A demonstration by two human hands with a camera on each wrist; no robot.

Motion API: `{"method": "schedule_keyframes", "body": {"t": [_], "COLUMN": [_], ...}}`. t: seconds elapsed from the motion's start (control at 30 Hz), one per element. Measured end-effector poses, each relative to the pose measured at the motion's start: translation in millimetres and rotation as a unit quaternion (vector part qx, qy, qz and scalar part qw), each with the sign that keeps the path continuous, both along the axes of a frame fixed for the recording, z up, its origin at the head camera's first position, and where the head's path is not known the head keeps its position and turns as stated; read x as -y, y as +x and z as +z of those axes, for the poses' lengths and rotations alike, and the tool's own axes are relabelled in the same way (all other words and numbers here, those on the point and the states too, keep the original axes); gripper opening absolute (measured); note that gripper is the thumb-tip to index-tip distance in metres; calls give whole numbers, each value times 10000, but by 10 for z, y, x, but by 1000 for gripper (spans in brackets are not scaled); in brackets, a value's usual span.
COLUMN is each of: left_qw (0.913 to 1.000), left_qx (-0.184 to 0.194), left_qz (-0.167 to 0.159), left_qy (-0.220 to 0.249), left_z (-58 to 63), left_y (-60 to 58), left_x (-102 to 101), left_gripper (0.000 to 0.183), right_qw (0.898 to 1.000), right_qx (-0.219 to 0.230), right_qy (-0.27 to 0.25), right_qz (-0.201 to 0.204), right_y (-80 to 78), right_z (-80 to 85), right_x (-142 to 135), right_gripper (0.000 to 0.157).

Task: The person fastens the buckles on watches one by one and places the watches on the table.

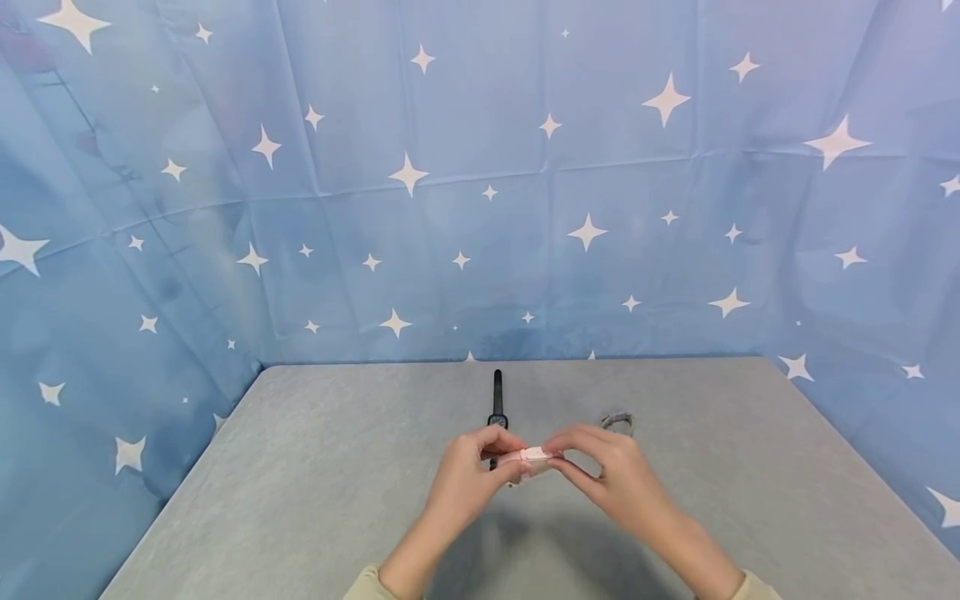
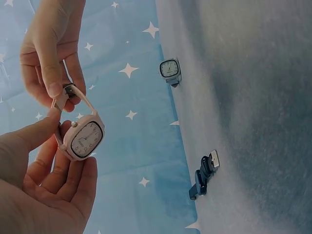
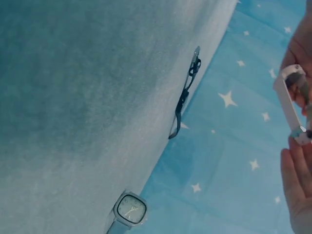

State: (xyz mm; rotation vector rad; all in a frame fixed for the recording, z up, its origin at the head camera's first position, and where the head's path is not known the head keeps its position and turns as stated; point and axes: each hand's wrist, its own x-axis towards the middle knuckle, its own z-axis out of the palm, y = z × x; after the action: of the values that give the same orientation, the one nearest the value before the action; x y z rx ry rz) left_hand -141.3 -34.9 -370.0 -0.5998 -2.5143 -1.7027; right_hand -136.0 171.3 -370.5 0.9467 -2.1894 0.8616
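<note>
A pale pink wristwatch (image 2: 87, 138) with a rounded square face is raised above the table between both hands. Its strap forms a loop. My left hand (image 1: 467, 475) holds it near the case, thumb on the strap and fingers behind. From the other side my right hand (image 1: 621, 473) pinches the strap around the buckle (image 2: 69, 88). Some of the strap is hidden by the fingers. Beyond the left hand, a black watch (image 1: 498, 400) lies stretched out on the table. A grey watch (image 1: 618, 422) with a square face (image 3: 131, 209) rests behind the right hand.
The grey table (image 1: 322, 467) has a rounded far edge close to the hanging blue cloth (image 1: 480, 217) with white stars. Light sleeves (image 1: 371, 585) show at the near edge of the head view.
</note>
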Motion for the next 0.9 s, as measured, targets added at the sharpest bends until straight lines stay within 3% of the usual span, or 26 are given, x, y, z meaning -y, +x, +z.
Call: {"method": "schedule_keyframes", "body": {"t": [0.3, 0.57, 0.9], "left_qw": [9986, 9993, 9985], "left_qx": [-453, -9, 77], "left_qz": [6, 98, 251], "left_qy": [-290, 373, 488], "left_z": [1, -7, -17], "left_y": [34, 22, 26], "left_x": [-63, -77, -104], "left_gripper": [6, 12, 13], "right_qw": [9992, 9986, 9962], "right_qx": [-295, 326, -367], "right_qy": [180, -204, -64], "right_qz": [198, -369, -792], "right_y": [4, 58, 67], "right_z": [0, -26, -30], "right_x": [18, 25, 64], "right_gripper": [30, 36, 32]}}
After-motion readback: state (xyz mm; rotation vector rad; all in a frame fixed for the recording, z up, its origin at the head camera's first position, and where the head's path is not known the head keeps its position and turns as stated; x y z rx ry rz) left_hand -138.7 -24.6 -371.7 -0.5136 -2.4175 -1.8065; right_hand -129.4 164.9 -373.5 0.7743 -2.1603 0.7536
